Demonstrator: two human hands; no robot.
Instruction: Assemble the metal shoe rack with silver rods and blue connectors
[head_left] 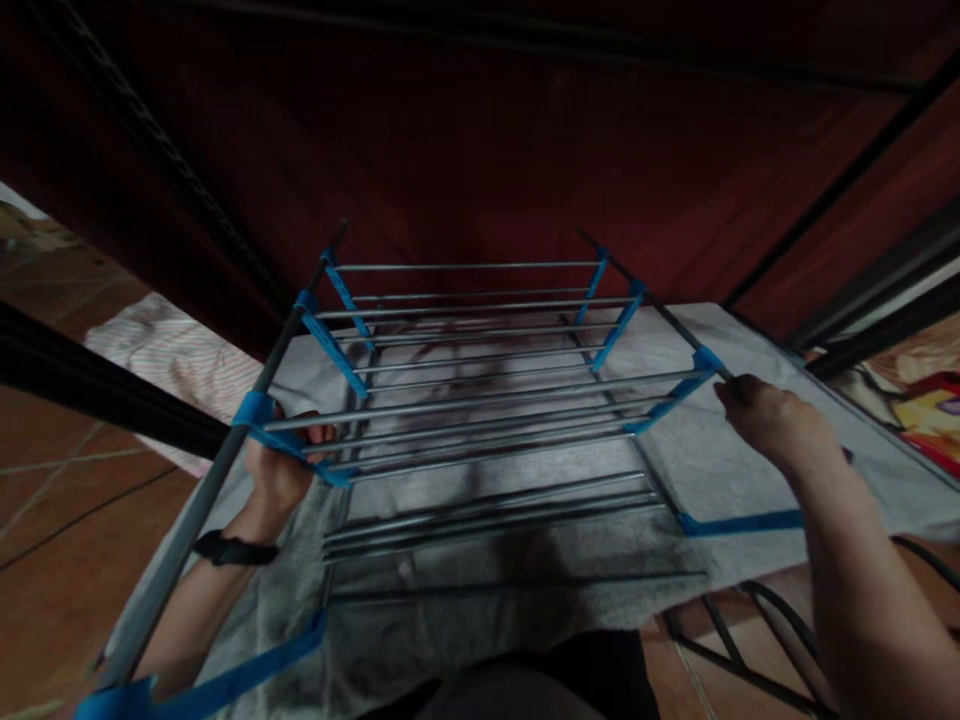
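A partly assembled rack (480, 400) of grey metal tubes and blue plastic brackets lies in front of me. My left hand (277, 470), with a black band at the wrist, is closed around a blue bracket (281, 440) on the left side, its fingertips curling out by the tube ends. On the right, my right hand (776, 420) wraps round the long metal pole (675, 325), just below a blue bracket (705, 362). Rows of thin crossbars join the two sides. Several loose metal tubes (487, 515) lie close to me, between the lower side poles.
Grey-white cloth (420, 570) spreads beneath the rack over a tiled floor (67, 480). Dark red fabric (480, 150) on a dark frame rises behind. A striped cloth (180, 350) lies at left, a dark metal frame (750, 660) at lower right, and a colourful package (934, 410) at far right.
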